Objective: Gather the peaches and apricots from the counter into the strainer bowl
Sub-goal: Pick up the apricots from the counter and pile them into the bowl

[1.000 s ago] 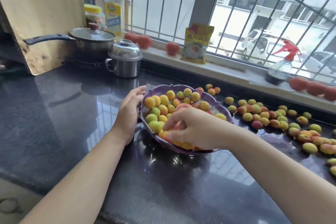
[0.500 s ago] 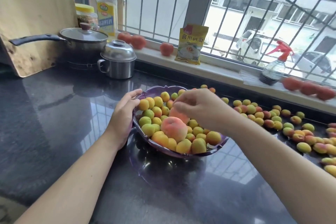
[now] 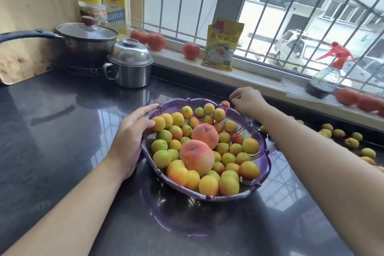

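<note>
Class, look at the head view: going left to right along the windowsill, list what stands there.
Oil bottle → two tomatoes → single tomato → yellow packet → spray bottle → more tomatoes at the right edge.
</note>
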{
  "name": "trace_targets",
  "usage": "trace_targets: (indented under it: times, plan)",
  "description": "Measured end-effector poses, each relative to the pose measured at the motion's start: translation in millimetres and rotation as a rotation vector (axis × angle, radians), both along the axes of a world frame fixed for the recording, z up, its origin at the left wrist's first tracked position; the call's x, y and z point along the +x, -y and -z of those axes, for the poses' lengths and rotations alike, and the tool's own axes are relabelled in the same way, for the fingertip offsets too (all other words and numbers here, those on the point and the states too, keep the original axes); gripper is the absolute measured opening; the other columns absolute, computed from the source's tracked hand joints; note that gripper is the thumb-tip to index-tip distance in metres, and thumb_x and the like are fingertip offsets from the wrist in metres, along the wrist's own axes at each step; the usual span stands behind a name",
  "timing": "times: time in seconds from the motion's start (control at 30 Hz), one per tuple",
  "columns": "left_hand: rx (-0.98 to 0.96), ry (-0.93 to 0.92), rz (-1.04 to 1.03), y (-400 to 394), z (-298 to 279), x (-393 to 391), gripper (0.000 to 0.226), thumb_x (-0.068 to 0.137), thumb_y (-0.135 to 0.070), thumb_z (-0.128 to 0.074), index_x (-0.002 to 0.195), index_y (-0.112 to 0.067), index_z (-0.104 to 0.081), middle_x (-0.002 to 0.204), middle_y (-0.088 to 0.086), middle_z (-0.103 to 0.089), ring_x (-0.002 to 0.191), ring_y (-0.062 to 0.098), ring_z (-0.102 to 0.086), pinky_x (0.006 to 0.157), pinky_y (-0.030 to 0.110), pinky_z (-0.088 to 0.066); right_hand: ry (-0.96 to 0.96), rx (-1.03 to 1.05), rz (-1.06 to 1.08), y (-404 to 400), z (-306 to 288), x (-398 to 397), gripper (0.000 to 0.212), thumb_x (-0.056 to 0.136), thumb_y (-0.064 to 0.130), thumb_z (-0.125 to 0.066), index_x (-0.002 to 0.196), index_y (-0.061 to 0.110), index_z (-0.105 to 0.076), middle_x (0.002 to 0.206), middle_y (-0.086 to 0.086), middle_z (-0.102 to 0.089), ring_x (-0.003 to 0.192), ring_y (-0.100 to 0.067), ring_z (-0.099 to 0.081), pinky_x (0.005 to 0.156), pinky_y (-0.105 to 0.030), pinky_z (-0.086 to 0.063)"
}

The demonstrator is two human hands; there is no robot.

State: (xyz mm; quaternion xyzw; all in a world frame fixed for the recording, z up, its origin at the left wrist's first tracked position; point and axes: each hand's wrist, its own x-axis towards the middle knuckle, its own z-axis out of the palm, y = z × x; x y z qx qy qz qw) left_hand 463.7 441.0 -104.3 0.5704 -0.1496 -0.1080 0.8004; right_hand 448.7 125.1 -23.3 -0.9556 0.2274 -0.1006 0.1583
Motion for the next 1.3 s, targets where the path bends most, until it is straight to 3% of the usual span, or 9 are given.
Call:
trace_targets:
  times: [0.17, 0.33, 0.43, 0.57, 0.67, 0.8, 0.93, 1.07, 1.3]
  plan:
    - [0.002, 0.007, 0.008, -1, 1, 1, 0.049, 0.079, -0.024, -0.054, 0.124, -0.022, -0.074, 0.119, 0.004, -0.079, 0.112, 0.018, -0.075, 0.083, 0.024, -0.058, -0.125, 0.040, 0.011, -1, 11, 35, 0.028, 0.102, 0.022, -0.054, 0.118, 0.006, -0.071, 0.119, -0.011, -0.070, 0.109, -0.029, -0.064, 0.095, -0.039, -0.053]
    - [0.004, -0.006, -0.004, 1, 0, 2, 0.047, 0.079, -0.025, -0.054, 0.120, -0.023, -0.076, 0.121, 0.004, -0.078, 0.115, 0.022, -0.073, 0.093, 0.036, -0.056, -0.174, 0.135, 0.075, 10, 25, 45, 0.021, 0.094, 0.028, -0.067, 0.099, 0.008, -0.075, 0.096, -0.008, -0.074, 0.096, -0.027, -0.069, 0.090, -0.046, -0.058]
    - [0.004, -0.009, -0.011, 1, 0, 2, 0.047, 0.077, -0.024, -0.054, 0.118, -0.023, -0.077, 0.118, 0.004, -0.079, 0.112, 0.019, -0.074, 0.092, 0.034, -0.055, -0.163, 0.099, 0.006, 1, 19, 37, 0.018, 0.092, 0.028, -0.071, 0.102, 0.013, -0.072, 0.103, -0.004, -0.071, 0.100, -0.025, -0.065, 0.093, -0.045, -0.055]
    - [0.009, -0.006, -0.012, 0, -1, 2, 0.046, 0.077, -0.023, -0.054, 0.117, -0.024, -0.077, 0.117, 0.004, -0.080, 0.111, 0.019, -0.074, 0.091, 0.034, -0.055, 0.040, 0.107, 0.000, -8, 6, 20, 0.009, 0.096, 0.025, -0.066, 0.100, 0.017, -0.067, 0.105, -0.007, -0.071, 0.094, -0.023, -0.065, 0.080, -0.037, -0.055]
    - [0.019, 0.001, -0.013, 0, -3, 1, 0.046, 0.077, -0.024, -0.054, 0.116, -0.025, -0.077, 0.115, 0.002, -0.080, 0.109, 0.018, -0.075, 0.088, 0.031, -0.057, 0.209, 0.295, -0.007, -16, -10, -4, 0.029, 0.101, 0.023, -0.059, 0.129, 0.020, -0.060, 0.110, -0.008, -0.068, 0.085, -0.021, -0.070, 0.077, -0.038, -0.062]
    - [0.037, -0.005, -0.008, 0, -5, -2, 0.047, 0.077, -0.026, -0.054, 0.119, -0.024, -0.076, 0.117, 0.001, -0.079, 0.112, 0.018, -0.074, 0.093, 0.034, -0.059, 0.290, 0.355, -0.071, -37, -35, -47, 0.026, 0.100, 0.024, -0.060, 0.125, 0.027, -0.066, 0.104, -0.007, -0.072, 0.090, -0.025, -0.072, 0.081, -0.042, -0.062]
    - [0.063, -0.010, 0.002, -3, -5, -1, 0.051, 0.079, -0.027, -0.055, 0.125, -0.022, -0.074, 0.130, 0.006, -0.074, 0.124, 0.025, -0.069, 0.110, 0.047, -0.053, 0.226, 0.539, -0.250, -78, -59, -91, 0.032, 0.102, 0.016, -0.058, 0.132, 0.025, -0.065, 0.115, 0.000, -0.073, 0.096, -0.013, -0.073, 0.091, -0.029, -0.059]
    - [0.048, -0.023, 0.009, -3, -5, -1, 0.052, 0.079, -0.026, -0.054, 0.127, -0.020, -0.073, 0.129, 0.009, -0.075, 0.120, 0.025, -0.071, 0.097, 0.039, -0.058, 0.014, 0.538, -0.478, -126, -66, -118, 0.037, 0.101, 0.005, -0.057, 0.129, 0.026, -0.069, 0.121, 0.005, -0.071, 0.098, -0.011, -0.074, 0.091, -0.034, -0.059]
    - [0.046, -0.037, 0.012, -4, -4, 1, 0.046, 0.080, -0.024, -0.055, 0.121, -0.024, -0.076, 0.126, 0.011, -0.075, 0.118, 0.029, -0.072, 0.095, 0.040, -0.056, -0.091, 0.273, -0.618, -184, -44, -120, 0.027, 0.092, 0.034, -0.072, 0.118, 0.027, -0.070, 0.106, 0.016, -0.069, 0.096, -0.002, -0.065, 0.089, -0.025, -0.054]
